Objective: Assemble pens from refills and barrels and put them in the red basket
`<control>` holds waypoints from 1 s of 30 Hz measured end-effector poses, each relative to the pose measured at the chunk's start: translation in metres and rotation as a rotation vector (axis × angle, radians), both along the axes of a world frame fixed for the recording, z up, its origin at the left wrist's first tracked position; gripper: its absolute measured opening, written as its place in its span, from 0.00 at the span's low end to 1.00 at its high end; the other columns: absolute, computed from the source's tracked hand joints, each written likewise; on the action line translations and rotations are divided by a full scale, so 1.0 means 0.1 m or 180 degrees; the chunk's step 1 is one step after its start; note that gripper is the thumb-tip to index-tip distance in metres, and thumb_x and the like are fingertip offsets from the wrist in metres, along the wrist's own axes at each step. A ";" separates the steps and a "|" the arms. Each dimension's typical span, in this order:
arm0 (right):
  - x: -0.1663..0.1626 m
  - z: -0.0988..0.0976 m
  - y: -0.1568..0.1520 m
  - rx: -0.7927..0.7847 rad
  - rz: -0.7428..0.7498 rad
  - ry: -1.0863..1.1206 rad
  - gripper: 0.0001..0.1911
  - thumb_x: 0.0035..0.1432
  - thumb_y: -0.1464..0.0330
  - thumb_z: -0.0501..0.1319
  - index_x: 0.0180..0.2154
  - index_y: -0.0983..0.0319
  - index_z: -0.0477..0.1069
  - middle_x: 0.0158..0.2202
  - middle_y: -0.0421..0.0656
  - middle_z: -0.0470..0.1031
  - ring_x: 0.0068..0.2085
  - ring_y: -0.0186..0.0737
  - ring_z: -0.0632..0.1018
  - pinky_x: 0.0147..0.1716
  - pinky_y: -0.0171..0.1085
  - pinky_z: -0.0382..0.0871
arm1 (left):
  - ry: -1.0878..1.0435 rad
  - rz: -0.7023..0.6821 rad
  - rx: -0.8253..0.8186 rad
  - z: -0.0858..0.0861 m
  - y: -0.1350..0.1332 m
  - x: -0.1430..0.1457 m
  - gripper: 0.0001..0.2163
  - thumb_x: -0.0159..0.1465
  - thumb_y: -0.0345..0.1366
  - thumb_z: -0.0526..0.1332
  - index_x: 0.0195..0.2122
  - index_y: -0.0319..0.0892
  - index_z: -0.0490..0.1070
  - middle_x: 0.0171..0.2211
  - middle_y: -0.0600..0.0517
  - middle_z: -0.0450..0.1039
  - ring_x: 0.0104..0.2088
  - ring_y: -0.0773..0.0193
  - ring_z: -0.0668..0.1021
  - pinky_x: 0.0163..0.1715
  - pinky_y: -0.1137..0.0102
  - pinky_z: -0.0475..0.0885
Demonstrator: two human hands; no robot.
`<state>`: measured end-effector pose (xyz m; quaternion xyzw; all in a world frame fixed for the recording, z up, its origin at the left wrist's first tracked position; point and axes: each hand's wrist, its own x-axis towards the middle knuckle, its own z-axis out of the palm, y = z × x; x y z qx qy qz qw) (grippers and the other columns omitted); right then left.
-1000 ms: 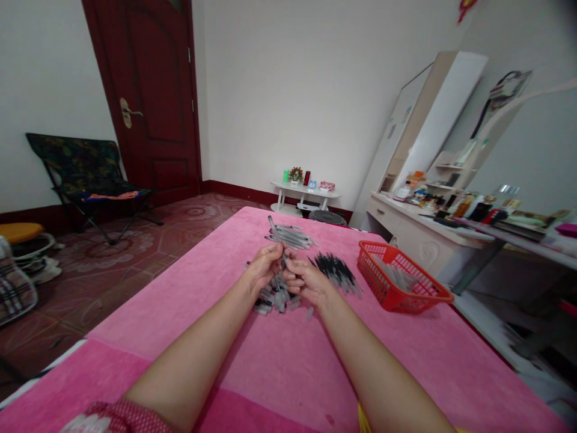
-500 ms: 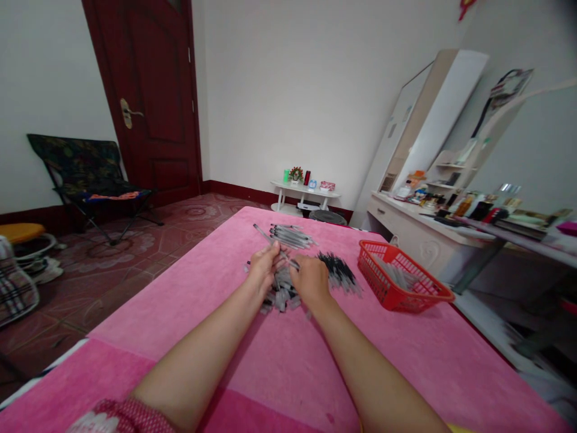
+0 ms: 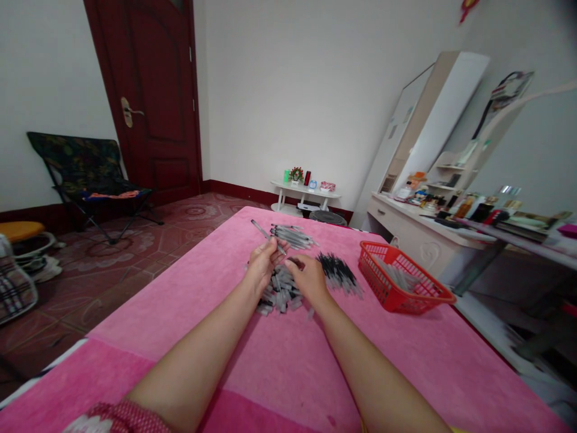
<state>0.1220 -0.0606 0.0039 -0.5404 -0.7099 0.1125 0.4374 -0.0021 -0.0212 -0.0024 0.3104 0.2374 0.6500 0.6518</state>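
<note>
My left hand (image 3: 262,263) is closed on a thin grey pen barrel (image 3: 264,231) that sticks up and away to the left. My right hand (image 3: 309,278) is closed in a pinch beside it, over a heap of small grey caps (image 3: 278,294) on the pink cloth (image 3: 279,367). What its fingertips hold is too small to name. A pile of grey pens (image 3: 291,236) lies just beyond my hands. A bundle of black refills (image 3: 337,273) lies to the right of my right hand.
A red plastic basket (image 3: 401,282) with grey pens inside stands at the right on the cloth. A white dressing table (image 3: 419,231) with bottles is at the far right. A dark folding chair (image 3: 85,174) and a red door (image 3: 151,96) are at the left.
The pen in my left hand has tilted from upright to leaning left and away. My right hand has moved slightly forward over the caps, then drawn back a little.
</note>
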 end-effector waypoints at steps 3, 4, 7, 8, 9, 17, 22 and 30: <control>0.01 0.02 0.03 0.0071 0.0098 0.0547 0.14 0.56 0.62 0.55 0.31 0.62 0.76 0.27 0.42 0.77 0.29 0.39 0.74 0.29 0.34 0.64 | 0.0622 0.0167 0.0293 -0.01 0.01 0.01 0.14 0.52 0.44 0.66 0.32 0.37 0.74 0.31 0.47 0.78 0.31 0.62 0.79 0.33 0.70 0.72; 0.02 0.02 0.04 0.0121 0.0074 0.0713 0.14 0.56 0.61 0.55 0.32 0.63 0.75 0.28 0.42 0.77 0.29 0.39 0.74 0.30 0.34 0.64 | 0.0952 0.0293 0.0457 -0.01 0.01 0.01 0.14 0.53 0.44 0.65 0.32 0.37 0.74 0.30 0.47 0.78 0.30 0.61 0.79 0.33 0.69 0.72; 0.08 0.04 0.09 0.0317 -0.0073 0.1178 0.16 0.55 0.60 0.56 0.37 0.64 0.75 0.32 0.44 0.77 0.31 0.39 0.74 0.31 0.35 0.66 | 0.2305 0.0931 0.1053 -0.03 0.02 -0.03 0.11 0.55 0.40 0.63 0.33 0.39 0.77 0.29 0.48 0.78 0.30 0.60 0.78 0.33 0.68 0.71; 0.10 0.05 0.10 0.0390 -0.0092 0.1317 0.16 0.54 0.59 0.57 0.38 0.64 0.74 0.33 0.44 0.77 0.31 0.38 0.74 0.31 0.34 0.66 | 0.2820 0.1176 0.1253 -0.03 0.01 -0.05 0.10 0.56 0.39 0.62 0.34 0.41 0.78 0.30 0.48 0.78 0.31 0.59 0.78 0.33 0.67 0.70; 0.13 0.06 0.11 0.0458 -0.0079 0.1437 0.17 0.54 0.59 0.58 0.40 0.64 0.73 0.34 0.44 0.77 0.31 0.37 0.74 0.30 0.34 0.66 | 0.3312 0.1397 0.1443 -0.04 0.00 -0.07 0.09 0.56 0.39 0.61 0.35 0.43 0.78 0.32 0.48 0.79 0.32 0.58 0.78 0.34 0.67 0.69; 0.22 0.22 0.06 0.0377 -0.0091 0.2196 0.12 0.49 0.62 0.62 0.25 0.65 0.72 0.20 0.38 0.70 0.22 0.31 0.69 0.22 0.31 0.64 | 0.4030 0.2198 0.1854 0.00 -0.04 -0.16 0.13 0.56 0.38 0.63 0.44 0.49 0.75 0.39 0.48 0.77 0.43 0.54 0.75 0.43 0.62 0.67; 0.23 0.23 0.09 0.0254 -0.0266 0.3698 0.12 0.44 0.63 0.65 0.26 0.66 0.72 0.20 0.37 0.71 0.20 0.28 0.69 0.21 0.29 0.66 | 0.2386 0.1906 0.1150 0.00 0.06 -0.14 0.26 0.53 0.39 0.65 0.54 0.43 0.66 0.44 0.44 0.73 0.43 0.58 0.75 0.41 0.63 0.71; -0.01 0.14 0.03 -0.0388 0.0079 0.4005 0.12 0.41 0.62 0.66 0.27 0.63 0.71 0.21 0.38 0.72 0.20 0.31 0.70 0.22 0.33 0.68 | 0.0775 -0.0382 0.0836 0.05 -0.09 0.09 0.20 0.53 0.43 0.66 0.45 0.38 0.71 0.46 0.42 0.73 0.45 0.56 0.76 0.44 0.62 0.72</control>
